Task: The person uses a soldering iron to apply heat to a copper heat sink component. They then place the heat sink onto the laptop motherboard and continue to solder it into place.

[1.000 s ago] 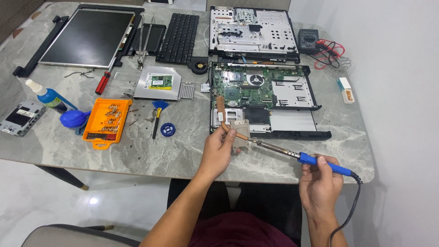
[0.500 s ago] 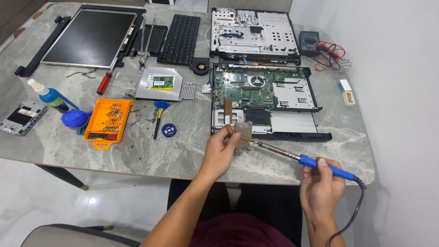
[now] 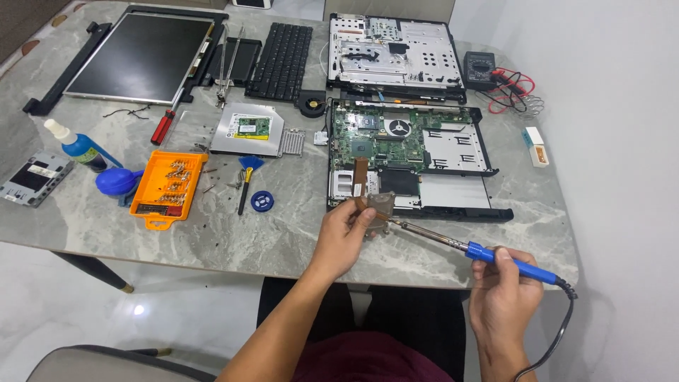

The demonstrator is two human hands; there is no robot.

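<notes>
Left hand has drawn the pinched copper heatsink lower, off the laptop board. Right hand, fist wrapped round the soldering iron, keeps its tip at the pinch; rework now happens in hand.

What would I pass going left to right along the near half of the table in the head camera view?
Grey drive → blue bottle → orange screw tray → small blue brush → left hand holding a copper heat sink → soldering iron in the right hand.

Both forearms are bare and unsleeved, above a dark maroon garment.
</notes>
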